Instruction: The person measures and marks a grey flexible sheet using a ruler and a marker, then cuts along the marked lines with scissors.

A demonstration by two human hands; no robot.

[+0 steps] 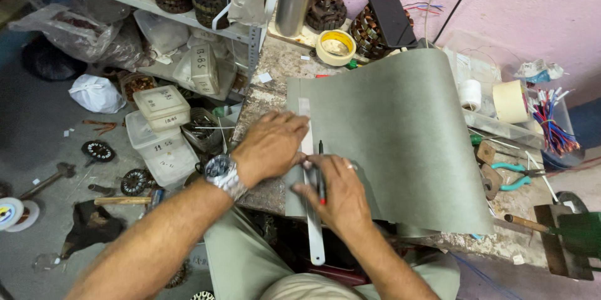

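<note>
Grey sheet [400, 137]: on worn surface [275, 68], far end curled up, under both hands. Steel ruler [311, 212]: along sheet's left edge, overhanging near side. Left hand [270, 146]: palm down, fingers pressing ruler flat. Right hand [338, 196]: pinching red pen [321, 178], tip beside ruler.

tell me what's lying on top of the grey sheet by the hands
A pale ruler lies along the grey sheet, pressed down by the left hand. The right hand holds a pen against it. The bench under the sheet is covered.
</note>
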